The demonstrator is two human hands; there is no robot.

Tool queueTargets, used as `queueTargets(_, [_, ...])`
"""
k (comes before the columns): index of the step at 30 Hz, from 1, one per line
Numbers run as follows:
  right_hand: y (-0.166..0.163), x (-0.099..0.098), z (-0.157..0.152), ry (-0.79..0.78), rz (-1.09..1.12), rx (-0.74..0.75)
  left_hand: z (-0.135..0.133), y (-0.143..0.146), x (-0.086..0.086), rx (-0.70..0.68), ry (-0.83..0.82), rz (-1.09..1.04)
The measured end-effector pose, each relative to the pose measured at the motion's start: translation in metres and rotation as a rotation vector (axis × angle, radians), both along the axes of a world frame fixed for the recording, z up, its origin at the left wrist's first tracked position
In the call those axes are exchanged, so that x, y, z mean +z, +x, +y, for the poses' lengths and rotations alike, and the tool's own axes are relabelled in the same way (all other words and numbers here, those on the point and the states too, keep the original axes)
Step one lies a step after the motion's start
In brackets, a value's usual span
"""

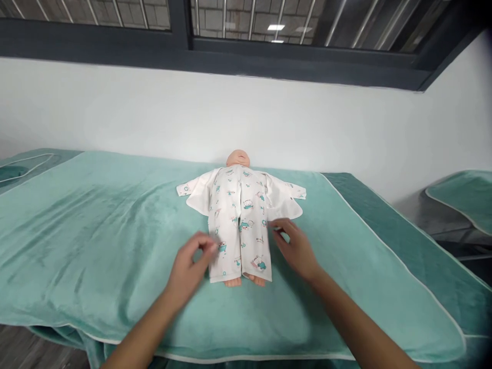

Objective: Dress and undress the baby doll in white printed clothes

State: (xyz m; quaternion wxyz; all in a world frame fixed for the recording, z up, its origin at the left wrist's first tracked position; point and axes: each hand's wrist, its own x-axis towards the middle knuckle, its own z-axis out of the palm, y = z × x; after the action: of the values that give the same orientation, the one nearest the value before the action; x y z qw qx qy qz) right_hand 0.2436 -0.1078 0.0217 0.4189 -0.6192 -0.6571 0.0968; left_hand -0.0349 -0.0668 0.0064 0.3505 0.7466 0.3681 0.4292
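Observation:
A baby doll (238, 158) lies on its back, arms spread, its head at the far side and its feet near me. White printed baby trousers (251, 225) cover its front from the chest to the ankles, and a white printed baby shirt (282, 197) shows at both sides. My left hand (190, 264) is beside the lower left trouser leg, fingers loosely curved, with no cloth seen in them. By the right trouser edge is my right hand (295, 245), thumb and index slightly apart, also holding nothing visible. Whether the fingertips touch the cloth is unclear.
A green plush blanket (115, 215) with white piping covers the table under the doll. Behind it rises a white wall (154, 113) below a dark window frame (269, 61). More green cloth (465, 195) lies at the far right.

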Motion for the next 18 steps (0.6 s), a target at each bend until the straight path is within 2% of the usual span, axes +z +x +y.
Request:
queueTargets(3, [0.014, -0.017, 0.036, 0.039, -0.219, 0.022, 0.050, 0.007, -0.008, 0.155, 0.210, 0.229])
queueTargets(6, [0.018, -0.024, 0.051, -0.002, -0.328, 0.091, 0.083, 0.015, -0.022, 0.147, 0.368, 0.451])
queueTargets(10, [0.020, -0.023, 0.054, -0.015, -0.412, 0.170, 0.100, 0.021, -0.031, 0.039, 0.402, 0.560])
queueTargets(14, [0.022, -0.024, 0.060, -0.013, -0.504, 0.214, 0.117, 0.028, -0.028, -0.091, 0.389, 0.567])
queueTargets(18, [0.021, -0.026, 0.071, -0.023, -0.580, 0.199, 0.133, 0.038, -0.024, -0.119, 0.464, 0.585])
